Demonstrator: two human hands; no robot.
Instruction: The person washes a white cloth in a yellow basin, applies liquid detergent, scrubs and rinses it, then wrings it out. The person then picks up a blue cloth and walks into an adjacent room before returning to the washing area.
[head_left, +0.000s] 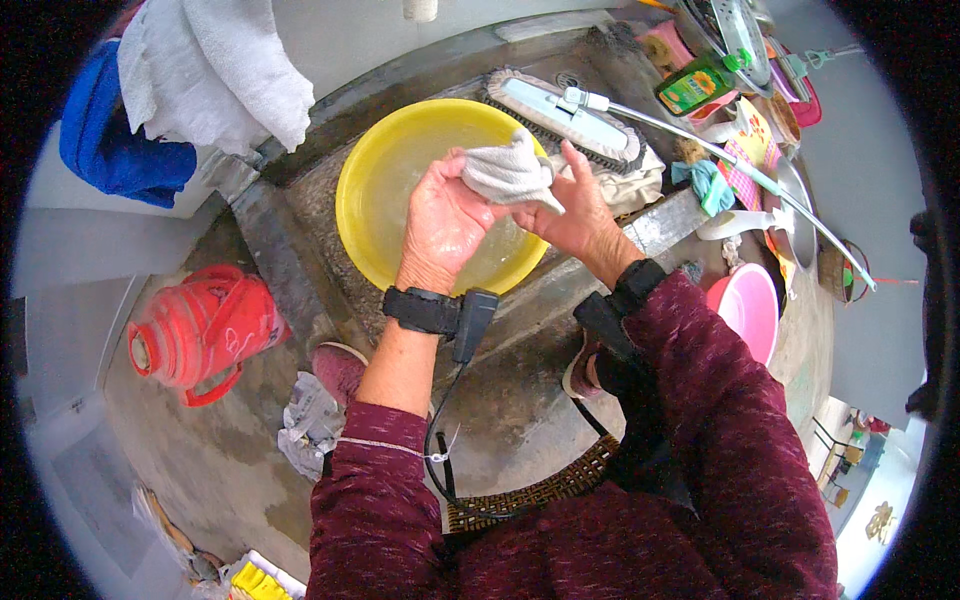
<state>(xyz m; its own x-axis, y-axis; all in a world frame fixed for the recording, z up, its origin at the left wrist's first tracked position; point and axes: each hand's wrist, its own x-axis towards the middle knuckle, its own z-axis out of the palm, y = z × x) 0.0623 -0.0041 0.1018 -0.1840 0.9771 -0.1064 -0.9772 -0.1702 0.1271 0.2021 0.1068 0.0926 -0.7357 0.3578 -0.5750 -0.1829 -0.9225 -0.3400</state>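
A bunched light grey cloth (508, 174) is held up over a yellow plastic basin (358, 225) with cloudy water in it. My left hand (450, 217), wet and palm up, grips the cloth's left side and lower edge. At its right side my right hand (574, 202) pinches the lower right part, with one finger pointing up. Both wrists wear black straps with small black devices. Just right of the basin, a pale crumpled cloth (634, 184) lies under the edge of a flat mop head (562, 112). The fingertips behind the cloth are partly hidden.
The mop's long pole (720, 154) slants across the right side, past a green detergent bottle (694, 86) and a pink basin (750, 307). A red thermos flask (210, 330) lies on the left. White (217, 67) and blue towels (112, 135) hang upper left. A concrete ledge (525, 300) borders the basin area.
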